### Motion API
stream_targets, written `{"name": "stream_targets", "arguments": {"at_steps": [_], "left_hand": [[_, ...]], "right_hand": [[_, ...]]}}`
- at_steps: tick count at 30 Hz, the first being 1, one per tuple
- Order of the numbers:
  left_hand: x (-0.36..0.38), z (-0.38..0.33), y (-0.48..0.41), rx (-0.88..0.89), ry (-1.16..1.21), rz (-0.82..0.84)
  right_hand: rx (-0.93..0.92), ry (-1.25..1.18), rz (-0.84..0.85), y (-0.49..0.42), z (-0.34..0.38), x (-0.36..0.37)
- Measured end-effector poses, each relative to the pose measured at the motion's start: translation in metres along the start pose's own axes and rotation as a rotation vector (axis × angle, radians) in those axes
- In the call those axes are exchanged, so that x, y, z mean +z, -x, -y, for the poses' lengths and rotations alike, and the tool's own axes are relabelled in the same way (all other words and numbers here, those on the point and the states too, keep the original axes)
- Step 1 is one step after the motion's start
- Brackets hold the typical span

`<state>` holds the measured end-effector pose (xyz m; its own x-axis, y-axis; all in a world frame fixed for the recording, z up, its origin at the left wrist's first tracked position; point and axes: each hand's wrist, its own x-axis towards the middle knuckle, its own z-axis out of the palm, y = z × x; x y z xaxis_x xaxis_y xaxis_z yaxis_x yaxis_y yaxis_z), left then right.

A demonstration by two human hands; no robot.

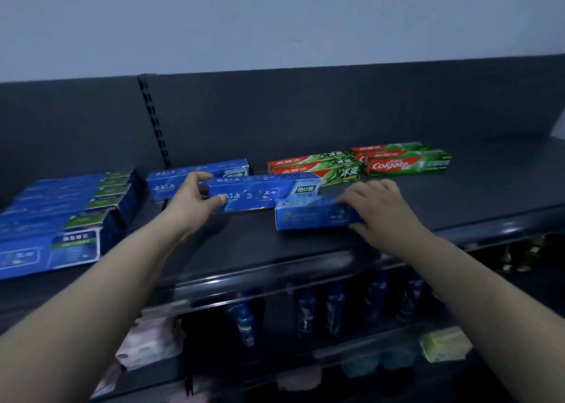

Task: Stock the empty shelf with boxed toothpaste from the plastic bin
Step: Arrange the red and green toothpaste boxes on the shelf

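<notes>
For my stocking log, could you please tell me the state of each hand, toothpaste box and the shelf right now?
left hand: grips the middle blue box by its left end.
right hand: grips the front blue box by its right end.
rear blue box: lying flat, closed.
blue stack: piled flat at the left.
green boxes: lying flat at the back.
shelf: partly stocked.
</notes>
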<state>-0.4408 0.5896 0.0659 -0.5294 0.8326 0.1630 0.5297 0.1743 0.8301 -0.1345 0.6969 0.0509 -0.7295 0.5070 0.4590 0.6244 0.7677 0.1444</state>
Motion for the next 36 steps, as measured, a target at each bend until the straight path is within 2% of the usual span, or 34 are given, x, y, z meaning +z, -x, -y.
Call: {"name": "stream_targets", "arguments": {"at_steps": [2,3,5,7,9,11,12,14,16,20,27,31,32,34,36], "left_hand": [[0.009,-0.003,-0.003,-0.003,-0.025,0.025],[0.015,-0.004,-0.005,-0.013,-0.038,0.037],[0.025,-0.004,-0.005,-0.012,-0.135,0.041],[0.035,-0.008,-0.002,0.086,-0.353,-0.056],[0.046,-0.024,0.008,0.301,-0.510,-0.167],[0.059,-0.044,0.018,0.496,-0.575,-0.088],[0.067,-0.053,0.022,0.524,-0.628,-0.002],[0.081,-0.060,0.021,0.488,-0.764,0.143],[0.087,-0.061,0.019,0.408,-0.801,0.213],[0.089,-0.059,0.025,0.412,-0.666,0.182],[0.071,-0.054,0.021,0.222,-0.224,0.317],[0.063,-0.060,0.019,0.103,-0.135,0.416],[0.061,-0.062,0.020,0.088,-0.059,0.431],[0.063,-0.069,0.025,0.069,0.196,0.416],[0.080,-0.077,0.031,0.025,0.424,0.353]], "right_hand": [[0.017,-0.191,0.151,-0.003,-0.018,0.008],[0.039,-0.332,0.175,-0.005,-0.026,0.009],[0.100,-0.526,0.097,-0.012,-0.044,0.009],[0.230,-0.540,0.100,-0.019,-0.065,0.007],[0.350,-0.576,0.305,-0.020,-0.084,0.004],[0.367,-0.634,0.521,-0.019,-0.096,0.000],[0.332,-0.650,0.592,-0.019,-0.099,-0.001],[0.249,-0.669,0.611,-0.019,-0.102,-0.001],[0.216,-0.701,0.514,-0.017,-0.102,0.004],[0.103,-0.683,0.249,-0.012,-0.100,0.019],[0.083,-0.833,0.151,-0.021,-0.098,0.026],[0.038,-0.809,0.032,-0.039,-0.094,0.019],[0.076,-0.866,-0.033,-0.044,-0.092,0.017],[0.271,-1.161,-0.158,-0.050,-0.081,0.009],[0.465,-1.450,-0.166,-0.048,-0.064,0.005]]}}
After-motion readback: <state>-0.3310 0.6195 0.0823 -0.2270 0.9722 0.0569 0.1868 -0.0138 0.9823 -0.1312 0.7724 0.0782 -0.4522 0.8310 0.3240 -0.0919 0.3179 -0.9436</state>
